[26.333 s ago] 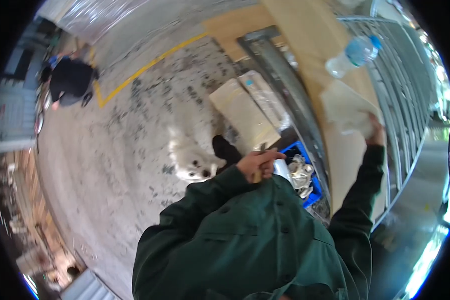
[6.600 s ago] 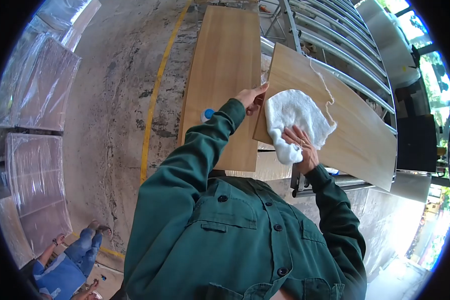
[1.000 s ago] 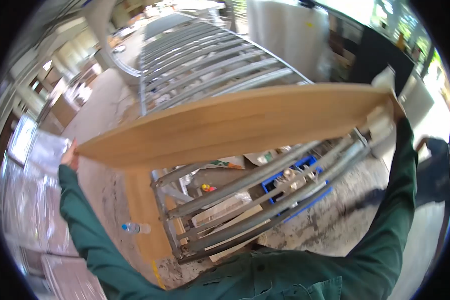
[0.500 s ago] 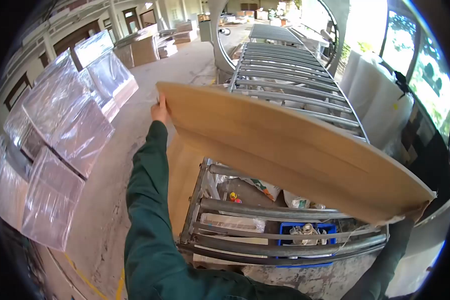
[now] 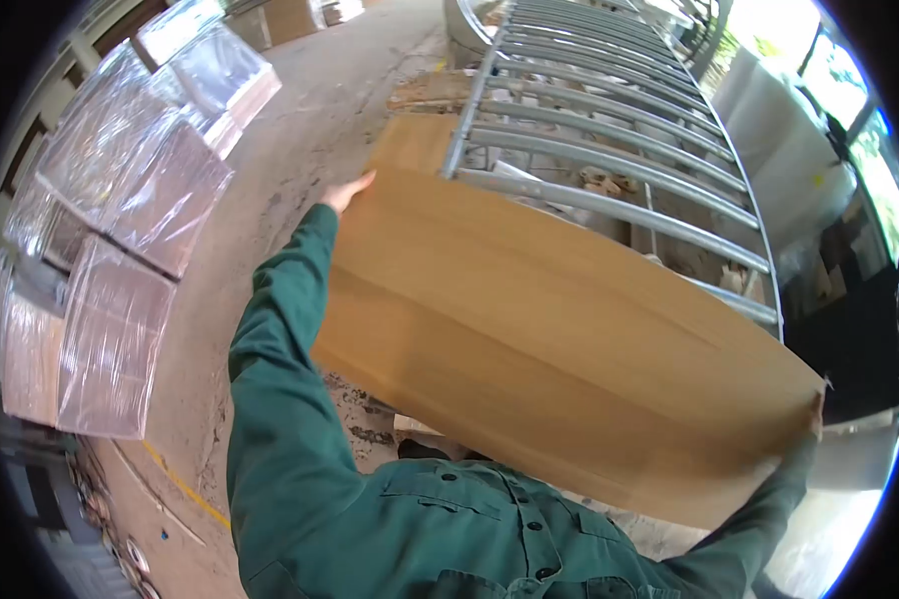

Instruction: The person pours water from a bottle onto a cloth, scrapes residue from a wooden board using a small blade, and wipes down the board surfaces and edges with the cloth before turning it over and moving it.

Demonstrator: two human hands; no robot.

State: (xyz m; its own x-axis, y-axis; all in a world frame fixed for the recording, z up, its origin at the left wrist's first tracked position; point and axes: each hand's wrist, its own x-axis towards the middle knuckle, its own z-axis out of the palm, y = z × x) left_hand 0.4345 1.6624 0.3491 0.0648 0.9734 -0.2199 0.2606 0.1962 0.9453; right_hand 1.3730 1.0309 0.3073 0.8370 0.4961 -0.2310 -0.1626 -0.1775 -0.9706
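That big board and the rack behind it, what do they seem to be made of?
The board looks like wood or wood veneer: tan, matte, with faint straight grain running along it. Whether it is solid I cannot tell. The rack looks like bare metal: grey round bars with a dull sheen. The left hand and right hand grip the board's ends.

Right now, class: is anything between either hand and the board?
Nothing visible. The left hand grips the board at its far end, the right hand at the opposite end; both touch it directly.
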